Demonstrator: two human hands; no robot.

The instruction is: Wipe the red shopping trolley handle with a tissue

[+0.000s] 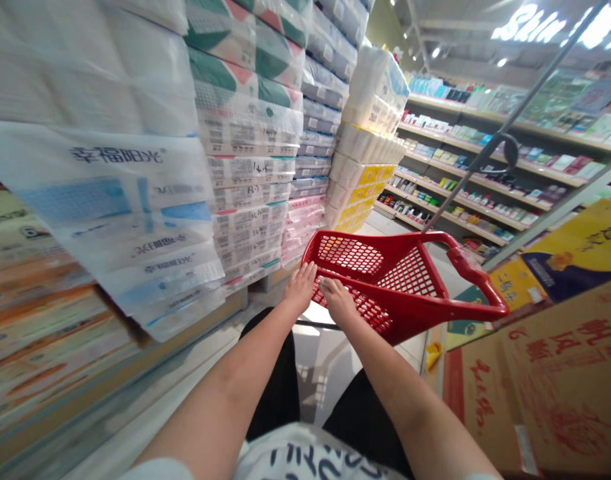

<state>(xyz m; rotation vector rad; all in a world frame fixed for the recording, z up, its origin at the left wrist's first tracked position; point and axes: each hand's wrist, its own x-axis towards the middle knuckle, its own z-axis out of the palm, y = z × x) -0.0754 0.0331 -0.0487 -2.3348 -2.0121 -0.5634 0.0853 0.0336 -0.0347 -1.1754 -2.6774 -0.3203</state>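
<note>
A red plastic shopping basket (410, 310) with perforated sides stands in front of me, its looped handle on the right. At its near left corner, my left hand (300, 288) is closed over the rim. Just to the right, my right hand (339, 300) grips the near rim with bent fingers. Both thumbs and the undersides of the fingers are partly hidden. Through the basket's mesh some of the pale floor shows; its bottom is mostly out of sight.
Tall stacks of wrapped paper rolls (250, 140) line the left side. Cardboard cartons (550, 380) stand close on the right, beside a yellow and purple box (575, 247). A slanted grey pole (465, 180) rises behind the basket. Shelves of small goods (485, 160) fill the back.
</note>
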